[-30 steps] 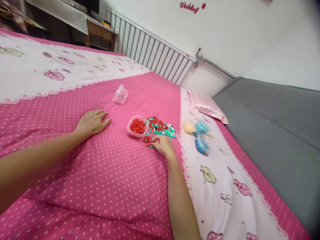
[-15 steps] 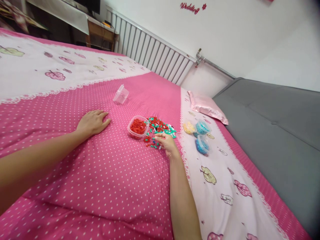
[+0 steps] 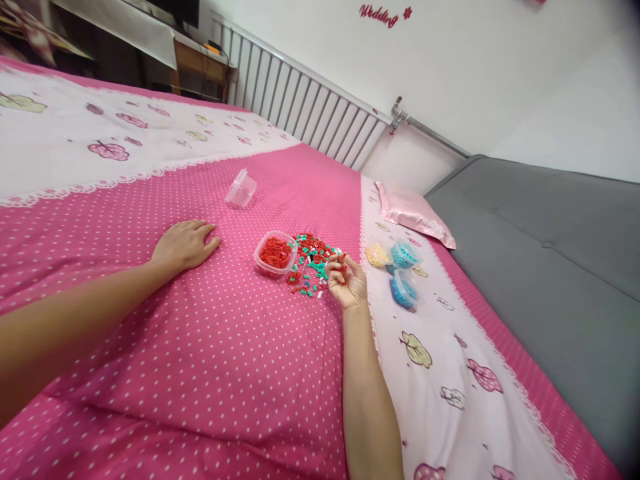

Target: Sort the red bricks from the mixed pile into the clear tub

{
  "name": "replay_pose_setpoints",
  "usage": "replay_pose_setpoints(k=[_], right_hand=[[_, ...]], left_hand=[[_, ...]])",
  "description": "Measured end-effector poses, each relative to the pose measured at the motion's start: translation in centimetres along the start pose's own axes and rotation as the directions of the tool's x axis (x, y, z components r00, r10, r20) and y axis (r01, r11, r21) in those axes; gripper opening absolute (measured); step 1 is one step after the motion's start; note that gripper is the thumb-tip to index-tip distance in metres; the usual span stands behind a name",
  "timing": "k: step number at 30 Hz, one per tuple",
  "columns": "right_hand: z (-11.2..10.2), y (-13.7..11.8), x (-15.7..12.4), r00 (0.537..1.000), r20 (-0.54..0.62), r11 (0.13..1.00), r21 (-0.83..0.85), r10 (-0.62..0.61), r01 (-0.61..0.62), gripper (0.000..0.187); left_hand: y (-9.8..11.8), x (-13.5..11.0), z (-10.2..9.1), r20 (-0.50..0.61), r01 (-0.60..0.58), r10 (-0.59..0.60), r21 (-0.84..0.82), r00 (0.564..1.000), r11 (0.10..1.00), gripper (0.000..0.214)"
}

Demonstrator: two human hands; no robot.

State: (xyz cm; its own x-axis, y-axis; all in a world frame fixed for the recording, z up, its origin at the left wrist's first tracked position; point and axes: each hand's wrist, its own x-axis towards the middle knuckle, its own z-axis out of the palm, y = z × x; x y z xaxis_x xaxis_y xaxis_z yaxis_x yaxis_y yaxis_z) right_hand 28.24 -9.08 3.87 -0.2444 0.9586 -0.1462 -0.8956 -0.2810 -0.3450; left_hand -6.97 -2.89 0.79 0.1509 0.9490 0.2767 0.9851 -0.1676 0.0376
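Note:
My left hand [image 3: 184, 245] lies flat on the pink dotted bedsheet [image 3: 220, 347], fingers stretched out and holding nothing. Palm turned up, my right hand [image 3: 347, 281] is curled around small red pieces [image 3: 343, 257], which show at the fingertips. Just left of it spreads a loose pile of small red, green and white plastic pieces [image 3: 315, 257]. A clear plastic tub [image 3: 261, 265] full of red pieces stands against the pile's left side. The pieces are too small to tell their exact kind.
An upturned or tilted clear tub [image 3: 241, 189] sits beyond my left hand. To the right are tubs of blue pieces [image 3: 404, 289] and a bag or tub of yellow pieces [image 3: 377, 255]. Farther back lie a pink pillow [image 3: 413, 215] and a grey headboard [image 3: 545, 247].
My right hand has moved slightly right from the edge of the pile and turned palm up, with red pieces now showing in its fingers. My left hand stays put.

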Motion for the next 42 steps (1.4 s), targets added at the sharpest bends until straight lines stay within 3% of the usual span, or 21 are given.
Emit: replay_pose_setpoints(k=[5,9,13,17,21,25,29,32,37,42], right_hand=[[0.0,-0.2,-0.1,0.999,-0.005,0.997,0.065,-0.039,0.039,0.007],[-0.1,-0.3,-0.2,0.999,-0.02,0.999,0.021,-0.042,0.042,0.008],[0.0,0.0,0.0,0.99,-0.134,0.988,-0.155,-0.047,0.026,0.006],[0.1,0.8,0.3,0.98,-0.189,0.896,-0.443,-0.053,-0.038,0.015],[0.0,1.7,0.1,0.983,-0.154,0.685,-0.727,-0.101,-0.044,0.029],[-0.5,2.3,0.1,0.99,-0.073,0.254,-0.967,-0.123,-0.04,0.023],[-0.9,2.7,0.2,0.99,0.052,-0.2,-0.979,-0.133,0.024,0.014],[-0.6,2.8,0.1,0.993,0.051,-0.436,-0.9,-0.103,0.0,0.021],[0.5,3.0,-0.6,0.998,0.053,-0.617,-0.787,-0.026,0.026,0.026],[0.1,3.0,-0.4,0.992,0.059,-0.569,-0.822,-0.107,-0.013,0.017]], left_hand=[[0.0,0.0,-0.1,0.001,-0.006,0.006,0.004,1.0,1.0,0.063],[0.1,-0.1,-0.2,0.004,-0.007,0.007,0.0,1.0,1.0,0.062],[0.0,-0.1,-0.1,0.004,-0.003,0.003,-0.004,1.0,1.0,0.062],[0.0,0.0,-0.1,0.006,-0.002,0.002,-0.007,1.0,1.0,0.063],[0.0,0.0,-0.1,0.006,-0.006,0.006,-0.009,1.0,1.0,0.064],[-0.1,0.0,0.1,-0.005,0.002,-0.002,-0.007,1.0,1.0,0.065],[-0.1,0.0,0.2,-0.011,-0.002,0.002,0.011,1.0,1.0,0.065],[0.0,0.0,0.1,-0.009,-0.002,0.002,0.008,1.0,1.0,0.064],[0.1,-0.1,-0.2,-0.001,-0.003,0.003,-0.005,1.0,1.0,0.063],[0.1,0.0,-0.2,0.005,-0.002,0.002,-0.011,1.0,1.0,0.063]])
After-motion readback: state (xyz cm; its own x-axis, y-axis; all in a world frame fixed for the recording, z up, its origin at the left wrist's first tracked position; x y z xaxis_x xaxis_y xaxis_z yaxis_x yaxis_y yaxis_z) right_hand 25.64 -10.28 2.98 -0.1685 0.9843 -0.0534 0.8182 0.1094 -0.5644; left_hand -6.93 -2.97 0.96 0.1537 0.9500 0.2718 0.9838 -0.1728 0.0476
